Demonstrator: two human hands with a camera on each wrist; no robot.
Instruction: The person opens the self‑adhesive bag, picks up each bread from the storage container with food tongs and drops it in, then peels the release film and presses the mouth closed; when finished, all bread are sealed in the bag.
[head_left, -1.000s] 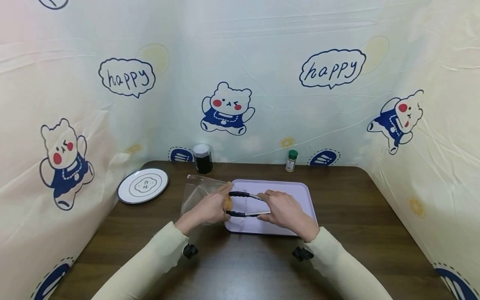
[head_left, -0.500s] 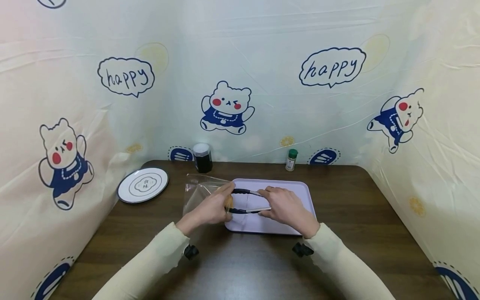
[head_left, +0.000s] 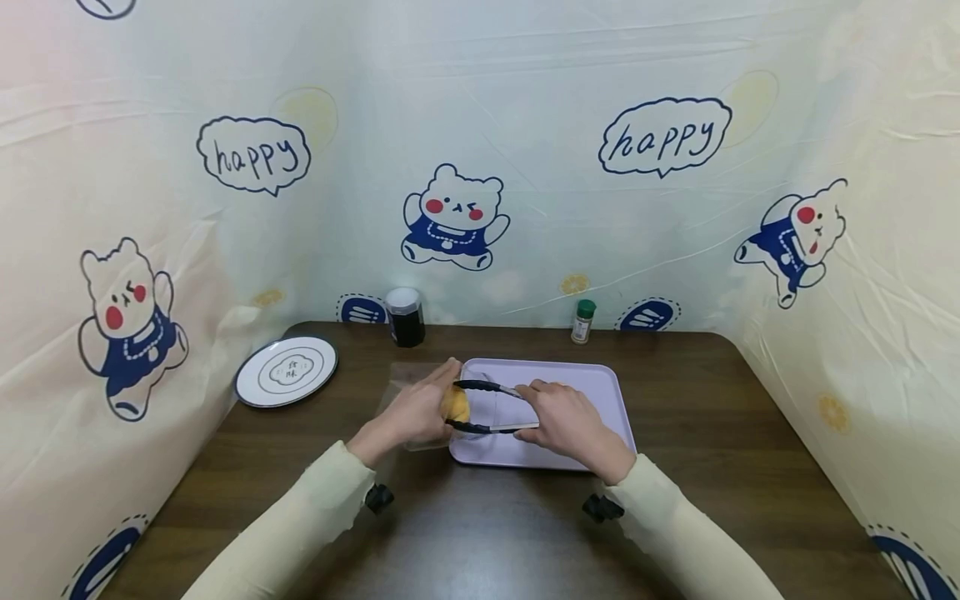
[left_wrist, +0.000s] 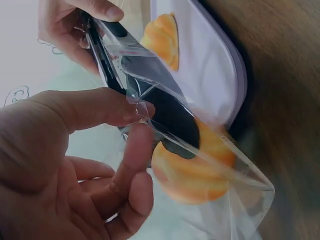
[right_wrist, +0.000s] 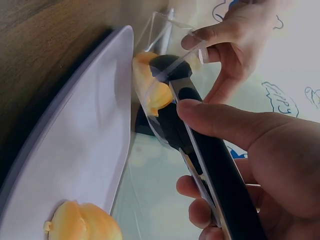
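Observation:
My left hand (head_left: 408,414) pinches the edge of a clear plastic bag (left_wrist: 252,200) between thumb and index finger, the other fingers curled loosely. A pair of tongs (head_left: 491,429) with black tips is gripped by my right hand (head_left: 576,427), thumb on one arm and fingers under the other. The tips reach into the bag's mouth, around a golden bread roll (left_wrist: 192,175). In the right wrist view, the tips partly cover that roll. A second bread roll (right_wrist: 85,222) rests on the pale purple tray (head_left: 607,392); in the head view it is hidden.
A round white plate (head_left: 258,385) with a dark rim lies to the left. Toward the back stand a dark jar (head_left: 406,325) with a pale lid and a small green-capped bottle (head_left: 582,323). All sit on a brown wooden table (head_left: 480,533) before a printed curtain.
The bag's far end has dropped lower, and my left hand has shifted slightly left. More of the roll between the tongs shows in the head view. My right hand has barely moved.

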